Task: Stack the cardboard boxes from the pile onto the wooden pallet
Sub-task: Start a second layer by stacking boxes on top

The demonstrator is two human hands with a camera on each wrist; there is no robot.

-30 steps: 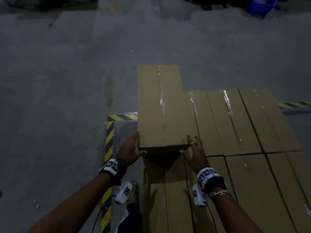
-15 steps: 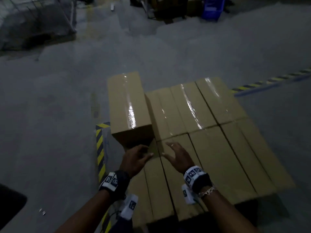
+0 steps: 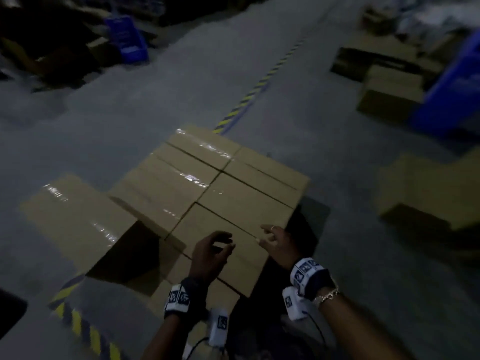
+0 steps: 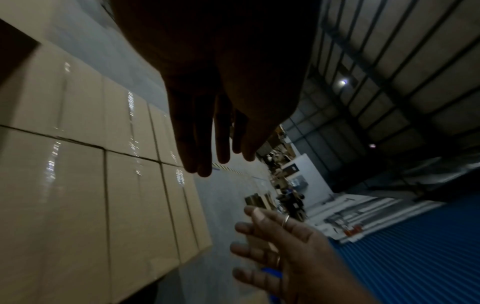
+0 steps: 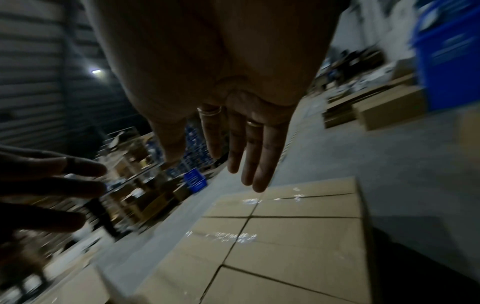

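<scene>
- The stack point(image 3: 220, 193) of taped cardboard boxes lies flat in one layer on the floor point(image 3: 130, 113); I take it as the landmark. No pallet can be made out under it; the near right edge of the stack drops into dark shadow.
- One box point(image 3: 78, 219) stands higher than the stack, touching its left side, its dark end face turned toward the person.
- The left hand point(image 3: 210, 253) hangs above the near edge of the stack, fingers loosely bent, holding nothing; in the left wrist view its fingers point(image 4: 197, 144) reach out nearly straight over the box tops. Grip: wide and empty.
- The right hand point(image 3: 278, 242) hovers at the near right corner of the stack, just beside the left hand and apart from it, fingers spread. The right wrist view shows its fingers point(image 5: 249, 152) straight, rings on two of them. Grip: wide, empty.
- Whether either hand touches the cardboard cannot be told.
- More boxes, the pile point(image 3: 389, 92), sit on the floor well to the far right of the stack; another big box point(image 3: 426, 188) lies right of it.
- A yellow-black tape line point(image 3: 259, 84) runs away from the stack's far corner.
- A blue bin point(image 3: 128, 38) stands beyond the stack to the far left, and a bigger blue bin point(image 3: 452, 84) to the far right.
</scene>
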